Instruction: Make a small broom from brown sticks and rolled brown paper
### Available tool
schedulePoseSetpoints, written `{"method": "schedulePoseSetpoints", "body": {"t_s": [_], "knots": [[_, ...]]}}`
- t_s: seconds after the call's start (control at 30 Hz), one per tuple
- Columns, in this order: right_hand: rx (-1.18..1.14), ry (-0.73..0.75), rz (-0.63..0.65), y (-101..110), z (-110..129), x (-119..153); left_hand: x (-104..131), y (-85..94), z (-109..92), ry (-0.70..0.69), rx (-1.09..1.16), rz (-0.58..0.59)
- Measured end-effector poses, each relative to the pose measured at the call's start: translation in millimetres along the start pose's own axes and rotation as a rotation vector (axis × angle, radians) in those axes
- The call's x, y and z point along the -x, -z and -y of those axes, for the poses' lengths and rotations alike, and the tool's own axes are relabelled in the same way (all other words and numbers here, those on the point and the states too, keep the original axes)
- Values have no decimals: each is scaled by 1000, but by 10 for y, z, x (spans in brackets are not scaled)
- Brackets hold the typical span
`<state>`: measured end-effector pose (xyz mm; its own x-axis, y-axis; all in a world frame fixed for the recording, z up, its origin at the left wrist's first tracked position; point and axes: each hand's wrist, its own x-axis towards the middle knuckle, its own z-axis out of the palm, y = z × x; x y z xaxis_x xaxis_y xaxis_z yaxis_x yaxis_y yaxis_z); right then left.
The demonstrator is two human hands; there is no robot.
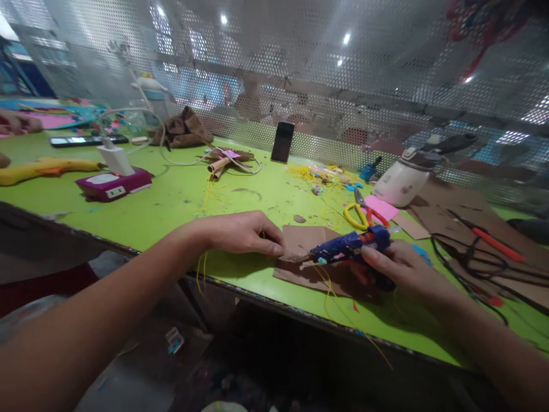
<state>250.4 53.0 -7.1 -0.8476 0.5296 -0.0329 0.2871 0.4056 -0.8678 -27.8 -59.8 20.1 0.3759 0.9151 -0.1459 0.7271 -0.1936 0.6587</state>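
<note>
My right hand (403, 268) grips a blue hot glue gun (341, 249) spotted with bits of paper or glue. Its nozzle points left and meets a small brown strip (293, 255) above a folded piece of brown paper (306, 233). At the strip's left end, my left hand (240, 230) has its thumb and fingers closed, seemingly pinching it. Thin yellow strings (329, 289) trail below the nozzle and over the table's front edge. The strip's far end is partly hidden by the nozzle.
Scissors (364, 214), a pink paper (381, 209), a white pot (403, 177) and a black cord (454, 269) lie to the right. A phone (283, 142) leans at the back. Leftward are a purple power strip (114, 183), a yellow glue gun (55, 168) and another person's hand (19, 122).
</note>
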Motion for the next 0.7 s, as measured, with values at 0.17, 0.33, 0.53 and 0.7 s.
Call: {"method": "schedulePoseSetpoints", "body": {"t_s": [0.17, 0.33, 0.53, 0.7], "knots": [[0, 31, -10, 7, -3, 7, 7, 0, 22, -16, 10, 9], [11, 22, -71, -2, -36, -3, 6, 1, 9, -13, -2, 2], [-52, 8, -108, -18, -49, -5, 17, -10, 11, -2, 0, -10], [-90, -30, -106, -36, -41, -2, 28, -13, 41, 0, 39, -33]]}}
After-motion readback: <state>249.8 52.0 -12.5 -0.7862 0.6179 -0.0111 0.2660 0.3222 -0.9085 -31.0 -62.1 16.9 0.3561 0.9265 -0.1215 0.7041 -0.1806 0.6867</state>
